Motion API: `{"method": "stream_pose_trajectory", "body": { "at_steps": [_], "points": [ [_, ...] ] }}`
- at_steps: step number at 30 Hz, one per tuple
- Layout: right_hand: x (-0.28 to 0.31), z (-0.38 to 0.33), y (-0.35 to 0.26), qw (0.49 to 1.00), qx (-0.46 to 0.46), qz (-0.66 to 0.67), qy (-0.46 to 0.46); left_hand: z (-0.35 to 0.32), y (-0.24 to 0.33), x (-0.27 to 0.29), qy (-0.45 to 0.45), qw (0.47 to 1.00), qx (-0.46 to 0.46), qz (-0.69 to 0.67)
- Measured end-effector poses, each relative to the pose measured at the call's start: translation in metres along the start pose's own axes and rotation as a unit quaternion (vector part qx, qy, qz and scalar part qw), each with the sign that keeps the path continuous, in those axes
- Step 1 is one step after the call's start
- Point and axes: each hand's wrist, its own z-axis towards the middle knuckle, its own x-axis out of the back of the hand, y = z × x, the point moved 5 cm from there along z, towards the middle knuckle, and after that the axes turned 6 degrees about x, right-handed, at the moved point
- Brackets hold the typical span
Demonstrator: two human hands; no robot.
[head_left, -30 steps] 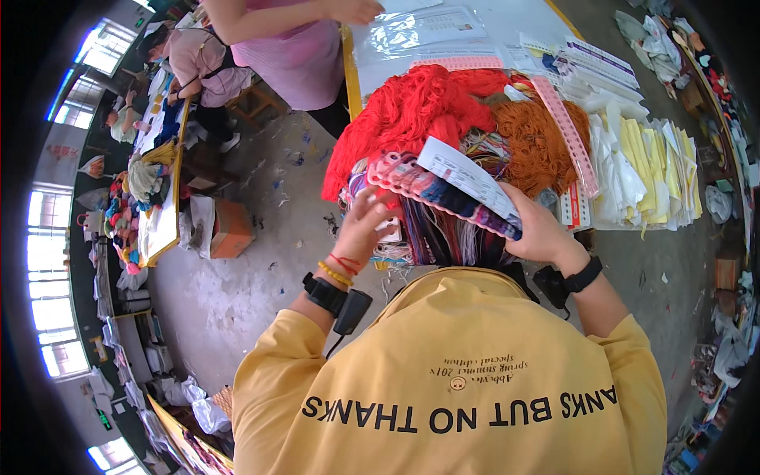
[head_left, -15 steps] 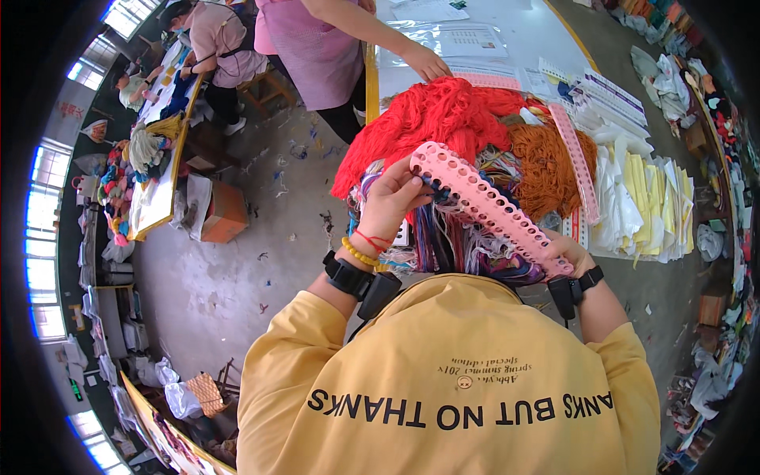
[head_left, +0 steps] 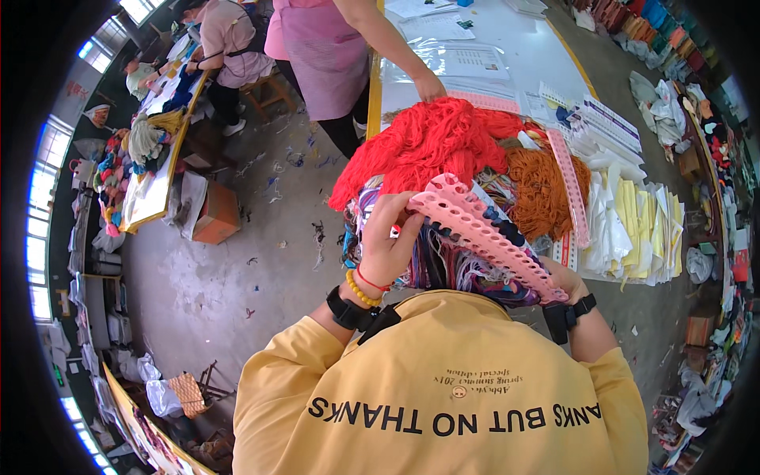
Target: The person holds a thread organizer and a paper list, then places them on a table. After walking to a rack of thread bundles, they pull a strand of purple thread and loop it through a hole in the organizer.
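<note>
My left hand (head_left: pixel 389 247) is closed on the left end of a pink perforated strip (head_left: pixel 487 233), thumb and fingers pinching its edge. At the strip's lower right end my right hand (head_left: pixel 562 277) grips it, fingers partly hidden. Two rows of holes run along the strip, and its left end looks fanned, as if a second layer lies against it. Dark blue thread shows behind it. Below and behind lies a bundle of multicoloured thread (head_left: pixel 431 257). Beyond that are a heap of red yarn (head_left: pixel 427 146) and a brown yarn heap (head_left: pixel 542 190).
Another pink perforated strip (head_left: pixel 571 194) lies right of the brown yarn. Clear bags with yellow and white sheets (head_left: pixel 641 229) sit at the table's right. A co-worker's hand (head_left: pixel 430 85) rests at the red yarn's far edge. A cardboard box (head_left: pixel 218 214) stands on the floor at left.
The strip's left end has dropped toward me and turned, now appearing fanned. My left hand has lowered with it. The co-worker's hand has shifted slightly nearer, against the red yarn.
</note>
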Motion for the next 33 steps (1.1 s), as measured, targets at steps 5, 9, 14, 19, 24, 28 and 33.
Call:
{"method": "stream_pose_trajectory", "body": {
  "at_steps": [5, 9, 14, 19, 24, 28, 33],
  "points": [
    [-0.025, -0.001, -0.005, 0.999, 0.033, 0.008, -0.028, -0.011, 0.02, 0.014, -0.014, 0.998, -0.066, 0.005],
    [-0.025, -0.009, -0.006, 0.992, -0.035, -0.076, -0.096, -0.009, 0.024, 0.016, 0.015, 0.994, -0.082, 0.073],
    [-0.042, -0.013, -0.007, 0.979, -0.01, -0.113, -0.17, -0.009, -0.009, -0.008, -0.14, 0.978, 0.088, 0.127],
    [-0.035, 0.009, 0.017, 0.981, -0.002, -0.154, -0.114, -0.007, -0.001, -0.005, -0.136, 0.976, 0.114, -0.126],
    [-0.037, -0.004, 0.033, 0.989, 0.057, -0.125, -0.062, 0.014, 0.0, -0.02, -0.24, 0.963, 0.07, -0.096],
    [-0.045, -0.007, 0.02, 0.97, 0.108, -0.215, -0.018, 0.043, 0.012, -0.018, -0.231, 0.954, 0.13, -0.139],
    [-0.049, 0.005, 0.007, 0.928, 0.157, -0.334, -0.045, 0.053, 0.002, -0.034, -0.296, 0.887, 0.231, -0.268]
  ]
}}
